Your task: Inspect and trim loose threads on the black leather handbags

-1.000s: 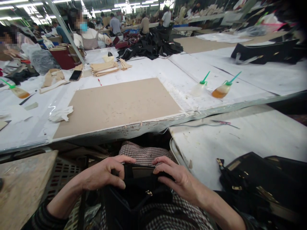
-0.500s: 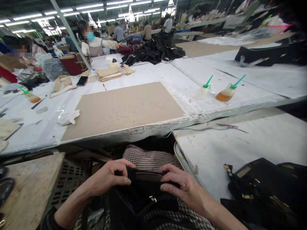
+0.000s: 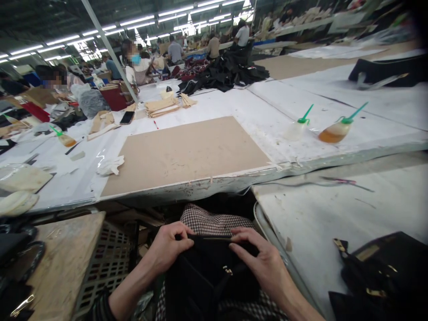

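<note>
A black fabric bag (image 3: 200, 276) with a small gold-coloured metal fitting lies across the lap, over a brown-and-white checked apron (image 3: 214, 220). At the left end of its top edge my left hand (image 3: 170, 247) pinches the fabric between thumb and fingers. My right hand (image 3: 257, 252) grips the same edge further right, its thumb on the near side and its fingers over the far side. Between the two hands the edge runs nearly straight. The lower part of the bag is dark and hard to make out.
On the right table lie more black bags (image 3: 384, 272) with gold zip pulls. A wooden board (image 3: 63, 249) and plastic crate (image 3: 105, 263) stand left. The long table ahead holds a brown cardboard sheet (image 3: 187, 147), an amber glue bottle (image 3: 334, 131) and black pieces (image 3: 224, 73). People work beyond.
The bag's mouth, which gaped and showed its inside, now has its edges drawn together. Both hands stay on the top edge. The whole view has shifted, so things sit further right.
</note>
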A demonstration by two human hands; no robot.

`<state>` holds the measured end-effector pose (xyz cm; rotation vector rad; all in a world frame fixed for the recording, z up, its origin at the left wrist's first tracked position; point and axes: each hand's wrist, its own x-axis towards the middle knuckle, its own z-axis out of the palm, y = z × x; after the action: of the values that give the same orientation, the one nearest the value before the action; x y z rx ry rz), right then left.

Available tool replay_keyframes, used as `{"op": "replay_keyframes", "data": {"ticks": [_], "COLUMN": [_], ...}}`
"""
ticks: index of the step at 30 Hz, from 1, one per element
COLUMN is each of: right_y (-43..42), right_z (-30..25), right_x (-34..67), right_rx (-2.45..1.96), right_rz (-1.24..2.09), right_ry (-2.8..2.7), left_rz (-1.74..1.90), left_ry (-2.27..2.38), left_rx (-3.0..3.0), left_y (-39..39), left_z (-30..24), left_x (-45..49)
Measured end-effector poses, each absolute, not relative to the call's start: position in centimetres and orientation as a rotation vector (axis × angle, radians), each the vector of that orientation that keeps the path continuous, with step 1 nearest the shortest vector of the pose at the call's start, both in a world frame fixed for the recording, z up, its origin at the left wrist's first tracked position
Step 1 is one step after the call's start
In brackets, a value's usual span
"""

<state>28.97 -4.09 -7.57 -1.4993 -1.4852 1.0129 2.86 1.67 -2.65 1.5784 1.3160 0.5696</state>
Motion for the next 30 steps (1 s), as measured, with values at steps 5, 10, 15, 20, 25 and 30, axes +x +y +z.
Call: {"op": "replay_keyframes", "data": {"ticks": [5, 10, 15, 20, 25, 30], "right_y": [-3.7, -3.0, -2.9, -2.9, -2.8, -1.7], "right_z": [-7.3, -6.3, -6.3, -6.1, -6.2, -5.5], "right_x": [29.5, 30.3, 30.1, 29.8, 29.8, 30.2], "right_rx": [-1.501, -1.508, -1.522, -1.511, -1.458, -1.375], "right_rz": [1.216, 1.400, 1.414, 1.369, 1.324, 1.398], "right_ry": [-1.379, -1.507, -1.491, -1.519, -1.598, -1.754], "left_rz": [0.576, 0.591, 0.610, 0.615, 0.610, 0.599], "left_ry": [1.322, 1.326, 1.339, 1.350, 1.338, 1.309], "left_rx": [1.566, 1.541, 1.546, 1.552, 1.525, 1.468], "left_y": [1.6, 1.6, 1.6, 1.4, 1.5, 1.5], "left_z": [-3.0, -3.0, -3.0, -3.0, -3.1, -3.2], "left_x": [2.4, 2.5, 2.5, 2.5, 2.7, 3.2]}}
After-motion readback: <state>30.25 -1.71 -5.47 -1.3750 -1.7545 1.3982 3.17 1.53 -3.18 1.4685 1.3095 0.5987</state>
